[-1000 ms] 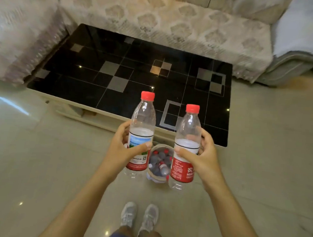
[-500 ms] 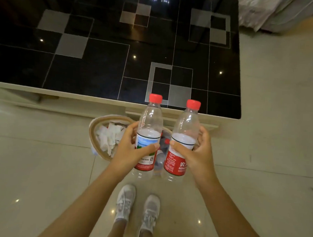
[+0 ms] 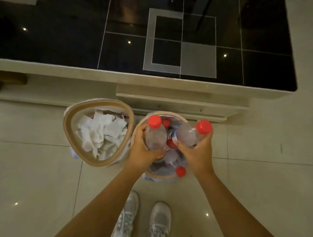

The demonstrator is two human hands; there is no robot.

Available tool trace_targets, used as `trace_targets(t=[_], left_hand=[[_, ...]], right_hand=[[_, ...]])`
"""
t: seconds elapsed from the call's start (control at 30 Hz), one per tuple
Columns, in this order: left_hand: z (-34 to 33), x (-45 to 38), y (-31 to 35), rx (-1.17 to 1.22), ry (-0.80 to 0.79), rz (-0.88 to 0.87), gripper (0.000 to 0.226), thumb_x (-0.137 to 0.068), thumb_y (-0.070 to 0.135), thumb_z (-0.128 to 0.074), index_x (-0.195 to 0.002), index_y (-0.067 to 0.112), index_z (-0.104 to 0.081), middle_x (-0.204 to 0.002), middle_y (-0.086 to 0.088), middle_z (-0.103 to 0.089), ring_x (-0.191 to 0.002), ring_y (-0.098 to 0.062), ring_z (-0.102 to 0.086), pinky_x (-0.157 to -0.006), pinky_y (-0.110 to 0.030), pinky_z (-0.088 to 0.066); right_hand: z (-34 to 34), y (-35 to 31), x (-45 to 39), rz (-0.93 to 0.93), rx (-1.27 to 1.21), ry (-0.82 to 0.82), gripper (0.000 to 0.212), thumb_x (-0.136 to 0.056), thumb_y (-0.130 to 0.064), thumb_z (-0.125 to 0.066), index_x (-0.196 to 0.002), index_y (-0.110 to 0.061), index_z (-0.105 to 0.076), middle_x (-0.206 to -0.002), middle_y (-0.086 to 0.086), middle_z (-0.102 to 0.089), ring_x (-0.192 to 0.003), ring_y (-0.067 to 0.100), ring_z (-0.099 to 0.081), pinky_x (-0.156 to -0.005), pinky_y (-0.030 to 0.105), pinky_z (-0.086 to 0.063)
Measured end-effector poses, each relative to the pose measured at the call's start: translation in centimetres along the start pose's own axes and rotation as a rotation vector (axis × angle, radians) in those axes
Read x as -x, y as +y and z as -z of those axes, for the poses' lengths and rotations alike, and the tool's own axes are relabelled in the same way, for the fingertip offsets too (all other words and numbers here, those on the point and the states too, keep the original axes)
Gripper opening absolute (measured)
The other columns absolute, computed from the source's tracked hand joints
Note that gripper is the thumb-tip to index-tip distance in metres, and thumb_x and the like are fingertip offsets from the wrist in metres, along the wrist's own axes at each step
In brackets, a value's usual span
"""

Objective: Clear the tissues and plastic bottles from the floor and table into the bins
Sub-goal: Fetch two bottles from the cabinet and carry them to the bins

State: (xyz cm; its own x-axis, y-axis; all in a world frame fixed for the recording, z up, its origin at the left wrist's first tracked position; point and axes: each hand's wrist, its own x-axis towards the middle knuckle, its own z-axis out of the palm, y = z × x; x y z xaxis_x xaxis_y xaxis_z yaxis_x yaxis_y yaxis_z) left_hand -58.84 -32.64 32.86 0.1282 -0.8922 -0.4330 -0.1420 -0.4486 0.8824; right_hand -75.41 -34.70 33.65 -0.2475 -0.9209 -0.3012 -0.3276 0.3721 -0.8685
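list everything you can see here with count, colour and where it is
bottles in hand: 2, clear with red caps, left-hand bottle and right-hand bottle held over the right bin
bottles in bin: several, exact count unclear, clear with red caps, one cap at the near edge
bottle bin: 1, tan rim, on the floor by the table
tissue bin: 1, tan rim, left of the bottle bin
tissues: a pile, white, inside the left bin
table: 1, black glossy top with grey squares, cream edge
floor: pale tiles
shoes: 2, white, bottom centre
left hand: grips its bottle
right hand: grips its bottle
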Motion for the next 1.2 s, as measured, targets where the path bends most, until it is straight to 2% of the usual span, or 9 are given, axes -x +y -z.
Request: trace_targets(t=[0.1, 0.23, 0.33, 0.47, 0.67, 0.83, 0.97, 1.07, 1.2], left_hand=[[-0.7, -0.3, -2.4, -0.064, -0.038, 0.038, 0.075, -0.062, 0.006, -0.086, -0.117, 0.023, -0.039, -0.108, 0.02, -0.048, -0.096, 0.017, -0.049, -0.081, -0.004, -0.043], [-1.3, 0.2, -4.5, -0.09, -0.019, 0.054, 0.079, -0.051, 0.043, -0.084, -0.117, 0.026, -0.044, -0.114, 0.013, -0.054, -0.106, -0.001, -0.055, -0.086, -0.022, -0.049], [-1.5, 0.5, -3.8, -0.146, 0.039, -0.016, 0.064, -0.064, 0.039, -0.083, -0.117, 0.031, -0.048, -0.116, 0.015, -0.054, -0.108, 0.001, -0.053, -0.085, -0.019, -0.046], [-0.9, 0.4, -2.3, -0.308, 0.044, -0.125, 0.055, -0.071, 0.048, -0.077, -0.118, 0.041, -0.048, -0.116, 0.021, -0.056, -0.108, 0.0, -0.054, -0.085, -0.027, -0.05], [0.0, 0.3, -2.1, -0.379, 0.046, -0.102, 0.049, -0.069, 0.056, -0.073, -0.11, 0.041, -0.05, -0.107, 0.019, -0.064, -0.097, -0.006, -0.062, -0.076, -0.037, -0.054], [0.6, -0.5, -1.7, -0.255, -0.021, -0.007, 0.053, -0.064, 0.054, -0.076, -0.108, 0.045, -0.048, -0.107, 0.025, -0.063, -0.1, -0.002, -0.061, -0.084, -0.038, -0.053], [2.0, -0.6, -1.5, -0.236, -0.06, 0.03, 0.054, -0.062, 0.041, -0.083, -0.104, 0.036, -0.05, -0.103, 0.019, -0.063, -0.099, -0.005, -0.061, -0.086, -0.04, -0.052], [3.0, 1.2, -2.5, -0.399, -0.1, 0.027, 0.055, -0.06, 0.043, -0.082, -0.104, 0.035, -0.05, -0.101, 0.015, -0.063, -0.093, -0.009, -0.062, -0.078, -0.036, -0.053], [3.0, 4.3, -4.9, -0.698, -0.161, -0.002, 0.058, -0.076, 0.051, -0.068, -0.126, 0.041, -0.041, -0.123, 0.019, -0.054, -0.105, -0.011, -0.058, -0.072, -0.024, -0.044]], right_hand=[[-0.2, 2.2, -0.1, 0.016, 0.069, -0.07, 0.07, -0.064, -0.026, -0.084, -0.121, -0.026, -0.043, -0.119, 0.004, -0.059, -0.109, 0.022, -0.06, -0.09, 0.048, -0.052], [0.2, 3.0, 0.0, 0.014, 0.115, -0.119, 0.056, -0.066, -0.034, -0.079, -0.114, -0.029, -0.051, -0.117, -0.003, -0.057, -0.106, 0.014, -0.059, -0.089, 0.043, -0.052], [0.4, 2.6, 0.1, 0.042, 0.21, -0.138, 0.045, -0.072, -0.033, -0.08, -0.109, -0.034, -0.052, -0.112, -0.011, -0.055, -0.098, 0.005, -0.058, -0.083, 0.034, -0.052], [0.1, 2.4, -0.3, 0.074, 0.282, -0.183, 0.041, -0.072, -0.037, -0.078, -0.105, -0.036, -0.053, -0.109, -0.01, -0.056, -0.096, 0.01, -0.06, -0.081, 0.038, -0.053], [-0.8, 1.7, -0.9, 0.088, 0.384, -0.214, 0.042, -0.073, -0.039, -0.078, -0.107, -0.029, -0.056, -0.109, -0.008, -0.059, -0.094, 0.015, -0.06, -0.076, 0.037, -0.052], [-1.4, 1.0, -1.8, 0.016, 0.47, -0.281, 0.048, -0.072, -0.042, -0.077, -0.11, -0.029, -0.051, -0.113, -0.005, -0.057, -0.097, 0.019, -0.059, -0.079, 0.042, -0.052], [-1.7, 0.8, -1.3, -0.017, 0.423, -0.385, 0.058, -0.067, -0.05, -0.075, -0.114, -0.033, -0.045, -0.117, -0.002, -0.056, -0.103, 0.021, -0.058, -0.082, 0.047, -0.052], [-1.2, 1.5, 0.3, -0.043, 0.417, -0.385, 0.069, -0.057, -0.06, -0.071, -0.116, -0.037, -0.043, -0.121, -0.004, -0.054, -0.105, 0.019, -0.058, -0.081, 0.045, -0.052], [-1.0, 4.7, 3.0, -0.156, 0.39, -0.36, 0.075, -0.054, -0.054, -0.074, -0.121, -0.032, -0.047, -0.117, -0.003, -0.059, -0.101, 0.017, -0.06, -0.079, 0.043, -0.054]])
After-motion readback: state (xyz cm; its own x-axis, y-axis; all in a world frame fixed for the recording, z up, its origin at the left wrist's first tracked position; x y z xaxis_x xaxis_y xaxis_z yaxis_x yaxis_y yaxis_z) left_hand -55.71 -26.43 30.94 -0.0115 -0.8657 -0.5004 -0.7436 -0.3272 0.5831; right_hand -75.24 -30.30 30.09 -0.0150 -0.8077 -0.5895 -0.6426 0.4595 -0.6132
